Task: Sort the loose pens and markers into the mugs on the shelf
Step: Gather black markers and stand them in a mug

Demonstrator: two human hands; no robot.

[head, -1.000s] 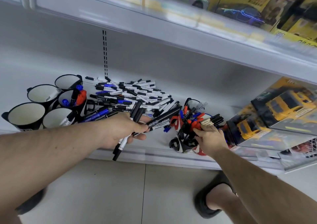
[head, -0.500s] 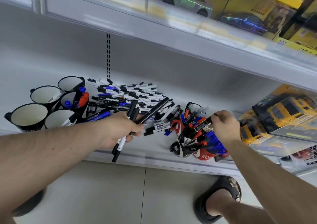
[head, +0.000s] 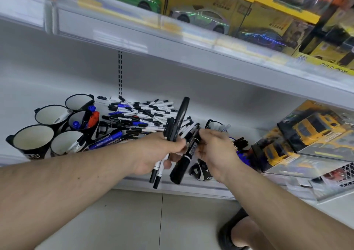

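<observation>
The right hand [head: 214,150] comes across from the mugs on its side and now pinches a black marker [head: 186,154] against the bundle [head: 173,131] gripped in the left hand [head: 153,154] (collecting blacks, apparently); the loose pile [head: 141,113] lies just beyond the fingertips.

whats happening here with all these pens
A person is sorting markers into mugs on a shelf. The left hand grips a bunch of black markers, and the right hand pinches one black marker beside it. A big loose pile lies behind on the shelf. At left, one mug holds red and blue markers; others look nearly empty.
</observation>
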